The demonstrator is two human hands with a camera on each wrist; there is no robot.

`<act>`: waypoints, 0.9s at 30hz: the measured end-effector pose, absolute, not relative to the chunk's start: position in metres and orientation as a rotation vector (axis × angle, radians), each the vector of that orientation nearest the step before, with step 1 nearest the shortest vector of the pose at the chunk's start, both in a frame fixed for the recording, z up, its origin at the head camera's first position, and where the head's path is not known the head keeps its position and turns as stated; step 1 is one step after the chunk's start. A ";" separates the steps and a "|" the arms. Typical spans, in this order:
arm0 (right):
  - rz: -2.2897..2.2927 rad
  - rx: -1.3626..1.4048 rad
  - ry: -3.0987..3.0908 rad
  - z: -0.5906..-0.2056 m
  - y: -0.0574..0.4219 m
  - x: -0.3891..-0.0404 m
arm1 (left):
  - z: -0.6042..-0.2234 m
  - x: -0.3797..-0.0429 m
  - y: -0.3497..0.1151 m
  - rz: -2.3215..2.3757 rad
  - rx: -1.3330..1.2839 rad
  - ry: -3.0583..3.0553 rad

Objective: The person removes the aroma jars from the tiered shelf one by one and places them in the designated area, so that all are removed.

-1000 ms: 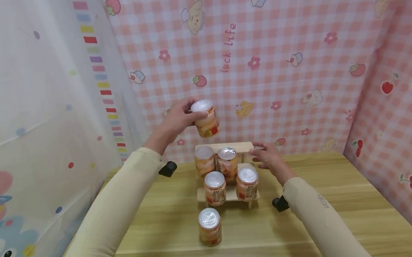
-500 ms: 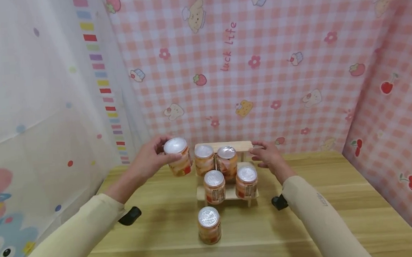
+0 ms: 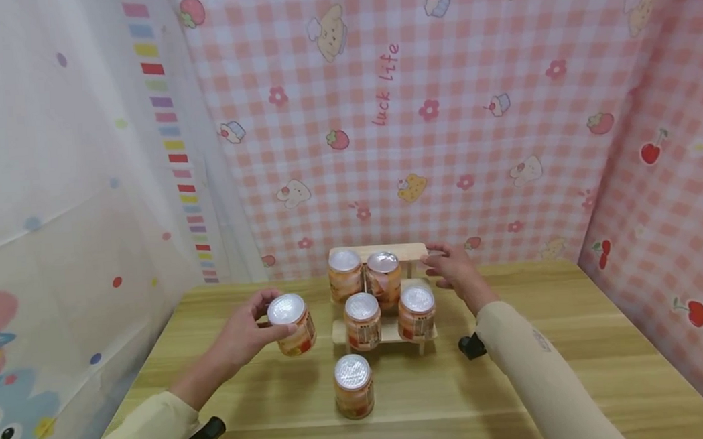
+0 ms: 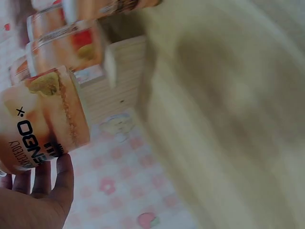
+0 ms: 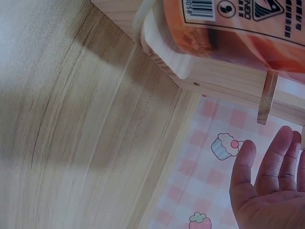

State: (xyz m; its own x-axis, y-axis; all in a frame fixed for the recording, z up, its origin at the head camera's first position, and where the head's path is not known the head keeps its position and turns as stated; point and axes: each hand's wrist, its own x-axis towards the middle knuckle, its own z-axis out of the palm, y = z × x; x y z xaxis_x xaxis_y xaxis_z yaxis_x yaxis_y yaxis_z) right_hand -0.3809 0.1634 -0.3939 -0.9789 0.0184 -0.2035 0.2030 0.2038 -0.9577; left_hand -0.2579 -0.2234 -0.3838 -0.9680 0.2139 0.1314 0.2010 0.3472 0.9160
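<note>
My left hand grips an orange-labelled can with a silver lid, left of the small wooden rack. In the left wrist view, fingers curl round the can, which is held off the table. My right hand is at the right end of the rack's top board, its fingers extended; whether they touch the board is unclear. Two similar cans, a left one and a right one, stand at the rack's middle level. A can and another can stand on the front step.
One more can stands upright on the wooden table in front of the rack. A pink checked cloth hangs behind the table, and a white dotted curtain hangs to the left.
My left hand has carried its can from above the rack's back, leftward and down, to low beside the rack. My right hand has stayed at the top board's right end.
</note>
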 end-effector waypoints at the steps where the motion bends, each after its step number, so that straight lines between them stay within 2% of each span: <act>1: -1.883 0.221 2.317 -0.394 0.163 -0.381 | -0.389 -0.257 -0.223 1.756 0.388 2.550; 14: -1.887 0.225 2.305 -0.394 0.163 -0.381 | -0.441 -0.238 -0.215 1.836 0.262 2.450; 27: -1.867 0.224 2.308 -0.391 0.163 -0.380 | -0.479 -0.222 -0.206 1.824 0.277 2.426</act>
State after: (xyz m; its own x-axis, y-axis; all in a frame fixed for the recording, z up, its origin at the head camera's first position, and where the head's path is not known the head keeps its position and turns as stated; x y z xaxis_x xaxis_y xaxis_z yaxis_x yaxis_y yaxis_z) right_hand -0.3801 0.1627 -0.3911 -0.9752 0.0128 -0.2208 0.2186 0.2072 -0.9536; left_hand -0.2220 -0.2064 -0.4785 -0.9791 0.2005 0.0336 0.0880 0.2690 0.9591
